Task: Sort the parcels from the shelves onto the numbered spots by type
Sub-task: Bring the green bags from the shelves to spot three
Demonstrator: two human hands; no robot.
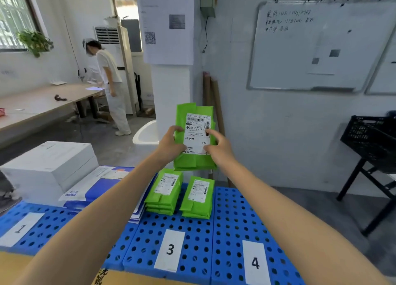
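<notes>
Blue perforated pallet [231,220], left hand [171,144] and right hand [216,147] gripping green parcel [192,162], whiteboard [310,49] behind

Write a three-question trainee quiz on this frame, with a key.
1. True or false: the left hand and right hand both hold the parcel.
2. The green stacks lie behind which label? A) 1 B) 3 C) 4
3. Fill in: the boxes behind label 1 are ___ in colour.
Key: 1 true; 2 B, label 3; 3 white.
</notes>
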